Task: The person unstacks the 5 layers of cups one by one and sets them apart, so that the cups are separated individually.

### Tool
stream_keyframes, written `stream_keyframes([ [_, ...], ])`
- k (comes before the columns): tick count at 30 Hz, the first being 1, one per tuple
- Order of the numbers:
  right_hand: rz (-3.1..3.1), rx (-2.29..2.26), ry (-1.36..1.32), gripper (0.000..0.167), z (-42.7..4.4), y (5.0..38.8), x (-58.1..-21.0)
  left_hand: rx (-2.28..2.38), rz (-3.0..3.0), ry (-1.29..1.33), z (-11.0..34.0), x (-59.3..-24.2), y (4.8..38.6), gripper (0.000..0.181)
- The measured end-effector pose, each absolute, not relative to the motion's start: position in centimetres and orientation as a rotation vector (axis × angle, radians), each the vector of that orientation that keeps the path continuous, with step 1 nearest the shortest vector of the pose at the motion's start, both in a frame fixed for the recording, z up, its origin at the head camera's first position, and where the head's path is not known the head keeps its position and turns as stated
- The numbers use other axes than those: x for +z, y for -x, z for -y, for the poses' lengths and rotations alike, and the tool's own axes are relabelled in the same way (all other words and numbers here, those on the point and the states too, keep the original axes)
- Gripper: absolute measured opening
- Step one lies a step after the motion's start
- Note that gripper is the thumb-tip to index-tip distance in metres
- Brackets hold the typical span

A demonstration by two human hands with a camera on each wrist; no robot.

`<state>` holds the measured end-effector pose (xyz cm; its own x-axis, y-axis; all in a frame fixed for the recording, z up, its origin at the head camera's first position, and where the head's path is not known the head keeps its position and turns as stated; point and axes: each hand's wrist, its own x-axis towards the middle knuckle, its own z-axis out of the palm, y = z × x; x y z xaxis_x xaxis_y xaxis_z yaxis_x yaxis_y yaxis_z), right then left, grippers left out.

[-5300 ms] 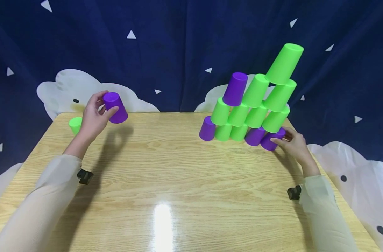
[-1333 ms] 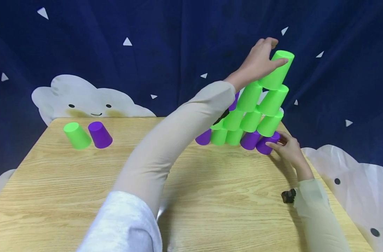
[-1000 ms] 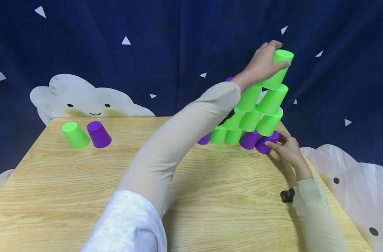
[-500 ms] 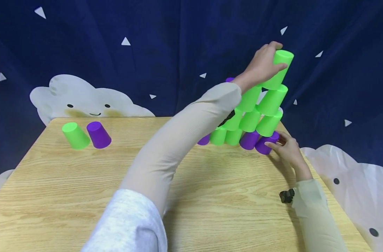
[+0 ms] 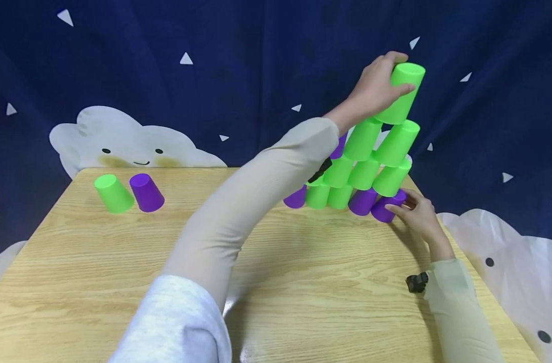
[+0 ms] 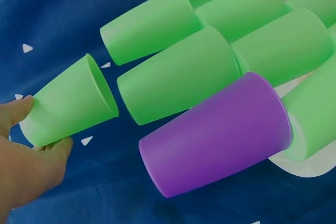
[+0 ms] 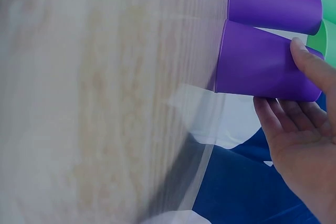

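Note:
My left hand (image 5: pixel 379 86) holds a green cup (image 6: pixel 71 103) by its narrow end, thumb on one side and fingers on the other. In the left wrist view a gap shows between its rim and the upside-down cups below. Those cups form a stepped stack: a purple cup (image 6: pixel 218 135) and green cups (image 5: pixel 397 143) in the upper row, more green cups (image 5: pixel 392 177) beneath, purple and green ones at the bottom. My right hand (image 5: pixel 420 217) grips the bottom row's right-end purple cup (image 7: pixel 262 64) between thumb and fingers. My left arm hides the stack's left part.
A green cup (image 5: pixel 114 194) and a purple cup (image 5: pixel 147 193) stand upside down side by side at the table's back left. The wooden table (image 5: pixel 330 282) ends close beyond the stack and right hand. A dark blue curtain (image 5: pixel 230 65) hangs behind.
My left hand put a purple cup down beside the green one at left, then crossed to the stack's top green cup. It grips that cup and has raised it slightly. My right hand stays put.

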<state>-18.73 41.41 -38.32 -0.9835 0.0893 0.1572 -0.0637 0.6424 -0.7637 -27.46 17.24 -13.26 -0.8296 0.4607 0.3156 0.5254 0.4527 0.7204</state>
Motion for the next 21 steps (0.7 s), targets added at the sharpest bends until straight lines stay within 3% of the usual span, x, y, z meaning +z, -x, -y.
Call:
stream_keyframes([
  [21, 2.709, 1.223, 0.030, 0.063, -41.5, 19.2, -38.5, -1.706, 2.193, 1.006, -7.7, -15.3, 24.3, 0.055],
])
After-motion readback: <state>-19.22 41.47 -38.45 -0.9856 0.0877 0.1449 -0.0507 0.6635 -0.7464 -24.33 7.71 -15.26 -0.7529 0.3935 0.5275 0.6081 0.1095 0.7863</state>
